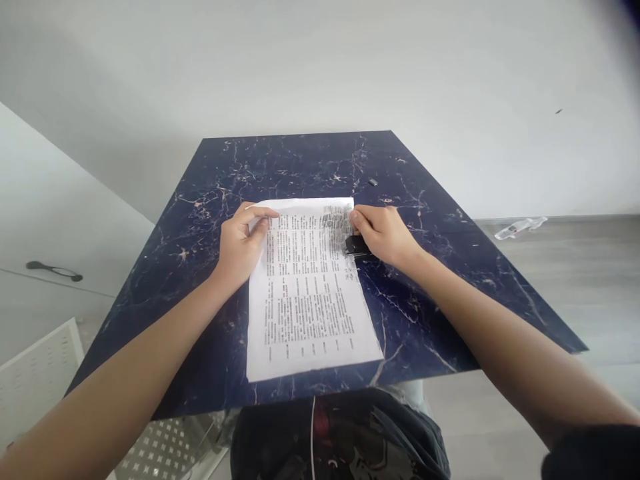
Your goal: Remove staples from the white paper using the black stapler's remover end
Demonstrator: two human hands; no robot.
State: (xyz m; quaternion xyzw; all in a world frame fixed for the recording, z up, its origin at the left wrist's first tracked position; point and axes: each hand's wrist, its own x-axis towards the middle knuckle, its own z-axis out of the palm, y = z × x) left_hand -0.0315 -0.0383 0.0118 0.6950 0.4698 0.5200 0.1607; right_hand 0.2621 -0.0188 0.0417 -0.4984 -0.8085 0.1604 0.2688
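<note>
Here, pinching paper point(310, 287) with left hand point(239, 245); curling right hand point(387, 232) at paper's edge, black tool point(356, 246) below thumb, grip unclear.

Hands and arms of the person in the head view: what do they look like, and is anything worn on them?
Both the left hand and the right hand are bare, five-fingered human hands, with no glove, ring or watch visible. The left forearm is uncovered as far as it shows. A black sleeve shows at the lower right, above the otherwise bare right forearm.
</note>
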